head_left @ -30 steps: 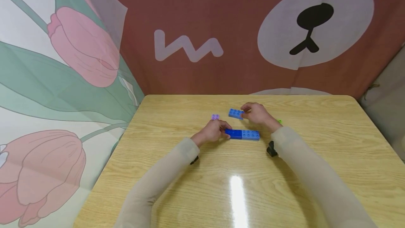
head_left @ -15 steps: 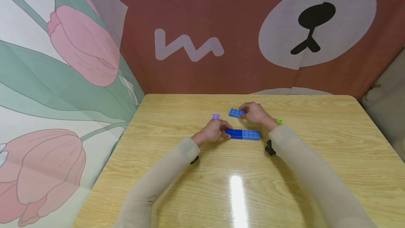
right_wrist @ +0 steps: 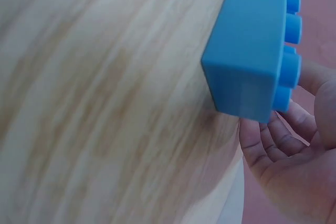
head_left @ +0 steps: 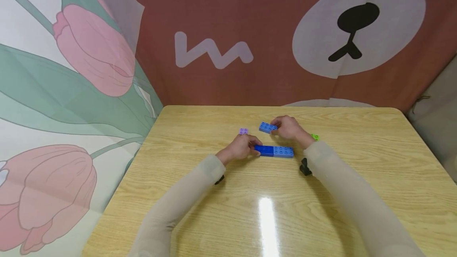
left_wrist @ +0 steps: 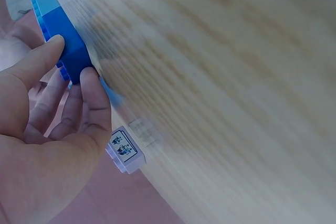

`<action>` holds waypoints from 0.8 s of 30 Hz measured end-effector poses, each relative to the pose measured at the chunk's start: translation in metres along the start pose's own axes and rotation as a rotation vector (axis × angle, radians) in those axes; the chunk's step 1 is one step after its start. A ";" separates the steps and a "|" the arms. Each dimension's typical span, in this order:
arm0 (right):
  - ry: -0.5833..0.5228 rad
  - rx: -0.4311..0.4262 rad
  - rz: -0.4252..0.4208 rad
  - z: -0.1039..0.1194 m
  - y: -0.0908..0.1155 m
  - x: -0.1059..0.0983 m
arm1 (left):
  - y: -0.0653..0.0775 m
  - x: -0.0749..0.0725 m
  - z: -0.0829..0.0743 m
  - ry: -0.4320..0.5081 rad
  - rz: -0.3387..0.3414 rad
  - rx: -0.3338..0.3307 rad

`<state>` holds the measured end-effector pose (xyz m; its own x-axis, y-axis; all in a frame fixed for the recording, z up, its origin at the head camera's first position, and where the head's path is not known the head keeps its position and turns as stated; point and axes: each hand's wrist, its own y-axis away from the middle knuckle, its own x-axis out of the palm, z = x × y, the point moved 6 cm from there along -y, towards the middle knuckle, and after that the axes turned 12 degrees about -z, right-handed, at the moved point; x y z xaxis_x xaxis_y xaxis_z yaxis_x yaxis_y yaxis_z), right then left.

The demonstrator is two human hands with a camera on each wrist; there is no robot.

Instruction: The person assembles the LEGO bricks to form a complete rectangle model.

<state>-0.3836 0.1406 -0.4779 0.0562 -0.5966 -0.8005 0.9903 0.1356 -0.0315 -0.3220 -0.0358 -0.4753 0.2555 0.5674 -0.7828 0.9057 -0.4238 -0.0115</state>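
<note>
From my remote seat I look down on a pale wooden table [head_left: 228, 217] with rounded far corners, its grain running side to side and a bright streak of reflected light [head_left: 269, 227] on the near half. Behind it hangs a reddish-brown cloth [head_left: 271, 50] printed with a white muzzle, a black nose and a white zigzag; on the left I see a curtain [head_left: 32, 74] with pink tulips and green leaves, and on the right a plain greyish cloth [head_left: 439, 106].

Toward the table's far side, the left hand [head_left: 242, 147] pinches the left end of a dark blue brick [head_left: 265, 151], which lies end to end with a light blue brick [head_left: 283, 152]. Beyond that row, the right hand [head_left: 288, 128] grips the right end of another blue brick [head_left: 265, 127], set slightly aslant; I can't tell whether it touches the wood. A small lilac brick [head_left: 243, 131] stands just beyond the left hand, with a printed panel on its side, and a green brick [head_left: 315, 137] peeks out behind the right wrist. Both arms wear pale sleeves [head_left: 353, 197].
</note>
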 end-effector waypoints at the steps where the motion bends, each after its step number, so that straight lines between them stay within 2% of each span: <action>1: -0.001 0.001 -0.001 -0.001 0.000 0.000 | 0.000 0.000 0.000 0.001 0.001 -0.004; 13: -0.008 -0.012 -0.018 -0.003 0.007 -0.009 | 0.000 0.000 0.001 -0.003 0.005 -0.027; 24: -0.003 -0.042 -0.029 0.000 0.017 -0.018 | 0.000 0.000 0.000 -0.015 -0.004 -0.012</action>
<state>-0.3680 0.1534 -0.4642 0.0276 -0.6032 -0.7971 0.9854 0.1506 -0.0799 -0.3221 -0.0357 -0.4747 0.2472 0.5585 -0.7918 0.9106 -0.4132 -0.0072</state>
